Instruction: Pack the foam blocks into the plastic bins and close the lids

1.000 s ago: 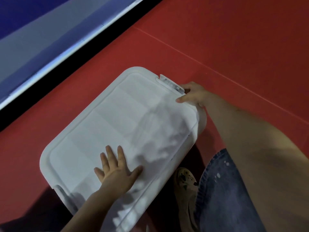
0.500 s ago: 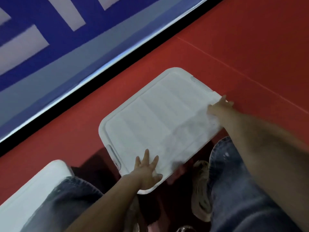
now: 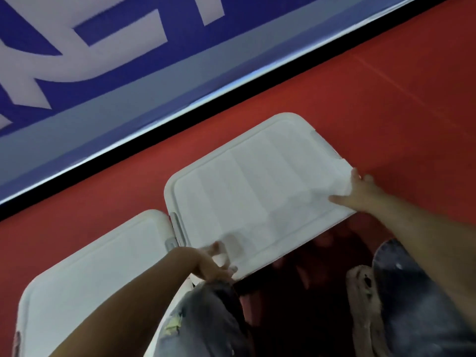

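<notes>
A white plastic bin with its ribbed lid [image 3: 252,186] on sits on the red floor in the middle of the head view. My left hand [image 3: 215,262] rests on the lid's near left corner, fingers spread, though it is blurred. At the near right corner, my right hand [image 3: 359,193] presses the lid, thumb lying flat on top and fingertips at the rim. A second white bin with its lid [image 3: 90,269] on stands against the first one's left end. No foam blocks show.
Grey latches [image 3: 175,229] sit where the two bins meet. A blue and white wall panel [image 3: 128,73] with a black base strip runs along the far side. My jeans-clad knees [image 3: 206,320] and a shoe [image 3: 363,284] are close below the bins.
The view has pulled back and tilted up, bringing the second bin in at lower left. My left hand slid to the lid's near left corner; my right hand went from the end latch to the near right corner.
</notes>
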`<state>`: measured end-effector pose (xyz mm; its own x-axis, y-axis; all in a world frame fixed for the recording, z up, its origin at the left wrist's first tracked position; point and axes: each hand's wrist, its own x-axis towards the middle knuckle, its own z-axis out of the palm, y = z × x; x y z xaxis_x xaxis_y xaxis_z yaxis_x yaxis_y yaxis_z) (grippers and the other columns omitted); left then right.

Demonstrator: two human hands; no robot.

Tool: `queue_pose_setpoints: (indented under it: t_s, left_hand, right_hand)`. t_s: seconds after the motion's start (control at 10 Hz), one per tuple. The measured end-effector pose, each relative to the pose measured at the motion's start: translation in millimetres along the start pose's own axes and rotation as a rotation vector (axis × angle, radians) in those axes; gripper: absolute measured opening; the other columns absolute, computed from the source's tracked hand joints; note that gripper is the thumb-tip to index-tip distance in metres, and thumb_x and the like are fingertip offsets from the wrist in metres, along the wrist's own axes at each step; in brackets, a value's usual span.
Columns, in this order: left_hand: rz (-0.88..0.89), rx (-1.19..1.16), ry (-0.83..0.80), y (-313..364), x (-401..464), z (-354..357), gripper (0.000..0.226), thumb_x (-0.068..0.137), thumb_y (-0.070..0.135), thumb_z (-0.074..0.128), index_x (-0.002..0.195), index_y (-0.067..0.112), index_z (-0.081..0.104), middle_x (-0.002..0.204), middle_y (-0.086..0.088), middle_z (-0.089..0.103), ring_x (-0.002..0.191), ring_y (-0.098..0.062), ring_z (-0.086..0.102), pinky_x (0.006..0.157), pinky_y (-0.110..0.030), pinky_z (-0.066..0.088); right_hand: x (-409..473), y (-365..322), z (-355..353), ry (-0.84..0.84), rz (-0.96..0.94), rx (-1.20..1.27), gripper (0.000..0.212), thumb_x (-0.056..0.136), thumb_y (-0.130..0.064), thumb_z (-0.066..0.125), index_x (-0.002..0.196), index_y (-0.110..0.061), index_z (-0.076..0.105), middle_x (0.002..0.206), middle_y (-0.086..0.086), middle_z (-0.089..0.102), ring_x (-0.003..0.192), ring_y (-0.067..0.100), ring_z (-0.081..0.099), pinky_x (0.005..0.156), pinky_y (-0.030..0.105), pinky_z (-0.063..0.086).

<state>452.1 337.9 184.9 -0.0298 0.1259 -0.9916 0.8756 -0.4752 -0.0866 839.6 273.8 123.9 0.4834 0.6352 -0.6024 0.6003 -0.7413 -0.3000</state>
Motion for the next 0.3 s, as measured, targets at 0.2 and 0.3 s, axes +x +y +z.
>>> queue_pose_setpoints:
  t_s: [0.2,0.3]
  left_hand:
    - [0.157,-0.392,0.203,-13.0,-2.4,-3.9,0.075,0.091,0.055,0.047,0.152,0.024,0.017,0.161,-0.004,0.01,0.147,-0.02,0.015,0.119,-0.033,0.013]
    - [0.179,-0.417,0.326,-21.4,-39.4,-17.1,0.052,0.1,0.049,0.032,0.144,0.022,0.038,0.155,-0.003,0.03,0.144,-0.019,0.024,0.115,-0.031,0.02]
  right_hand:
    - [-46.5,-39.7,54.1,0.049,0.156,-0.106,0.075,0.091,-0.06,0.038,0.151,-0.03,0.004,0.156,0.013,-0.021,0.143,0.042,0.004,0.115,0.052,0.014]
    - [-72.8,-95.4,37.1,-0.232,0.042,-0.041,0.075,0.093,-0.055,0.038,0.151,-0.015,0.013,0.158,0.013,0.008,0.142,0.034,0.02,0.115,0.044,0.021]
